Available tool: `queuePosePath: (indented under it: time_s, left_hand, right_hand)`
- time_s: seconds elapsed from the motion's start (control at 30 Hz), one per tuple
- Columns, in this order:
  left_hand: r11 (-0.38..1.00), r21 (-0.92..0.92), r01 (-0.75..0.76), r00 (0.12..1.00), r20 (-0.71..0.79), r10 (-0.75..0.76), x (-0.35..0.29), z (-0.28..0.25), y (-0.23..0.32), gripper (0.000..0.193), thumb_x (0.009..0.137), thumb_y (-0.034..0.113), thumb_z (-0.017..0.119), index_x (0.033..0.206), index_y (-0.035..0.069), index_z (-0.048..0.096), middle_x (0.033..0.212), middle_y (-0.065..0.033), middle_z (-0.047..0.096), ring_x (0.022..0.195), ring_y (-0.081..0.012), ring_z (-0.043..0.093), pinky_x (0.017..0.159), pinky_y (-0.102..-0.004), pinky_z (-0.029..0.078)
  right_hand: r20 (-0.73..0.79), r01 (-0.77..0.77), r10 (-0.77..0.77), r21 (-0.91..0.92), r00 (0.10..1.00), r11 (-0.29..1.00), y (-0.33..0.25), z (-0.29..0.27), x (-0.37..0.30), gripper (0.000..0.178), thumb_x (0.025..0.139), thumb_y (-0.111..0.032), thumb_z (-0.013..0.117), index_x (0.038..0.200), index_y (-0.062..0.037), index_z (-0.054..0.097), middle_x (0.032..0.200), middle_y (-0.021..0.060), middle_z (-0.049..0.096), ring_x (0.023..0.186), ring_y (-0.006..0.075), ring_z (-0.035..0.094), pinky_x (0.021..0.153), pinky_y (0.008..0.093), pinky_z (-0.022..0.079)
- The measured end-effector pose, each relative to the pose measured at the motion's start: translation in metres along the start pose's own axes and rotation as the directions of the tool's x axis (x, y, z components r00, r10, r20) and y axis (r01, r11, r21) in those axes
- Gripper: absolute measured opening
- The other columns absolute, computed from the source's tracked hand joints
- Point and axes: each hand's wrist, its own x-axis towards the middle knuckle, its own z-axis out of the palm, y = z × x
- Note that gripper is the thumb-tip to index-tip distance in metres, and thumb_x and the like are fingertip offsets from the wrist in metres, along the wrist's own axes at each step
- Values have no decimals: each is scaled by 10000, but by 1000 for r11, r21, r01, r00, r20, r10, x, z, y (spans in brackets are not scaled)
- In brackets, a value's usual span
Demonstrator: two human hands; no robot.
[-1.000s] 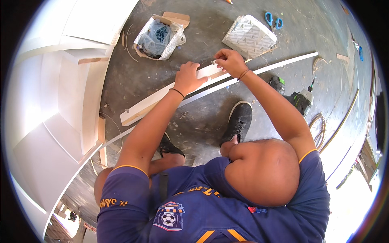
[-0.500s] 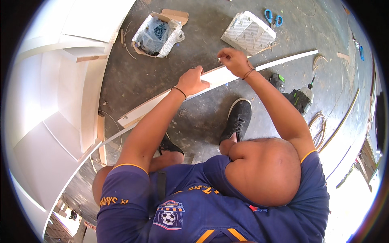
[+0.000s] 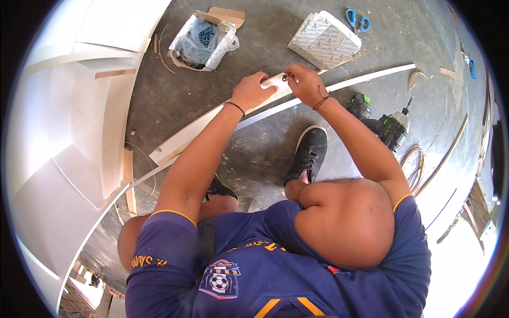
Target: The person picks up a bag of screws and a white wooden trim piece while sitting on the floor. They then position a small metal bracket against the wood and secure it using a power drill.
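A long, narrow white board (image 3: 204, 126) lies slantwise in front of me, with a small fitting or hole at its near-left end. My left hand (image 3: 253, 91) grips the board toward its far end, thumb on the white face and fingers over the far edge. At that far end, my right hand (image 3: 306, 86) pinches a small metal piece (image 3: 284, 78) against or just above the white face. Its exact kind is too small to make out. A thin white edging strip (image 3: 366, 78) runs below the board and under my right wrist.
An open carton (image 3: 204, 40) holds blue screws in a plastic bag. Beyond my right hand are a printed box (image 3: 326, 40) and blue-handled scissors (image 3: 357, 22). A cordless drill (image 3: 389, 127) and coiled strip (image 3: 412, 164) lie at right. White cabinet panels (image 3: 79, 122) stand left.
My right hand has moved slightly left and down, bringing the small metal piece to the board's face. The board's far end has shifted up and left, away from the edging strip.
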Motion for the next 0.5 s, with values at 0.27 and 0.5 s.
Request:
queuePosePath:
  time_s: [0.27,0.5]
  left_hand:
    - [996,3,86,996,-18,-86,-1,11,6,473,756,484,654,971,63,680,962,-149,679,925,-318,639,811,-383,491]
    - [989,53,138,990,-6,-138,0,9,11,461,743,479,667,954,69,682,938,-145,682,906,-309,647,796,-385,495]
  right_hand:
    - [15,86,-86,-12,996,996,0,1,1,154,781,-17,575,932,-40,597,865,153,610,812,362,594,693,411,474]
    - [78,127,-120,-104,990,986,5,-7,-2,92,777,-49,591,864,-51,620,825,130,600,780,335,588,684,406,470]
